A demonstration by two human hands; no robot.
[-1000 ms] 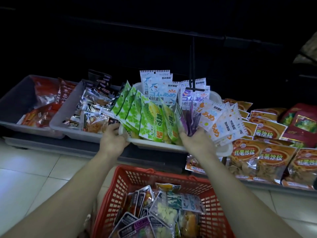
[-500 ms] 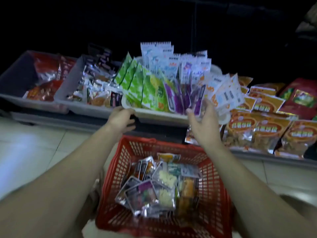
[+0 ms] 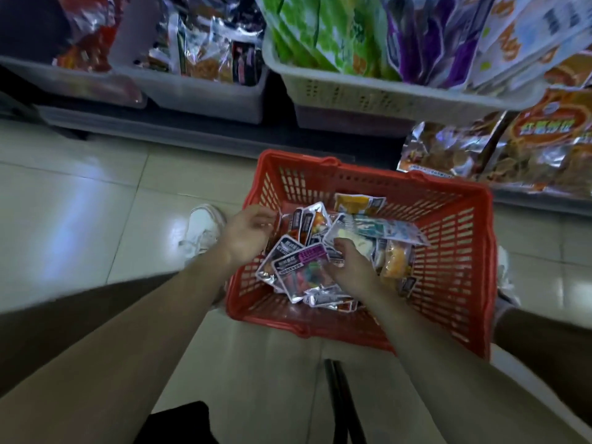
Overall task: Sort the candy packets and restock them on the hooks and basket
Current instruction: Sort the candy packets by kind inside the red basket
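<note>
Our left hand [image 3: 250, 233] hangs loosely curled and holds nothing, just over the left rim of the red basket [image 3: 448, 238]. Our right hand [image 3: 350, 267] lies on the candy packets [image 3: 299, 259] heaped inside; whether it grasps one, we cannot tell.

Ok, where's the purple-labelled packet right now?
Head view: the purple-labelled packet lies atop the pile in the red basket, on its left side, between the left hand and the right hand.

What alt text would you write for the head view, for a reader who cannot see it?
A person's left hand and right hand reach into a red basket of mixed candy packets, the right hand touching the pile. Above, shelf bins hold green packets and purple packets.
</note>
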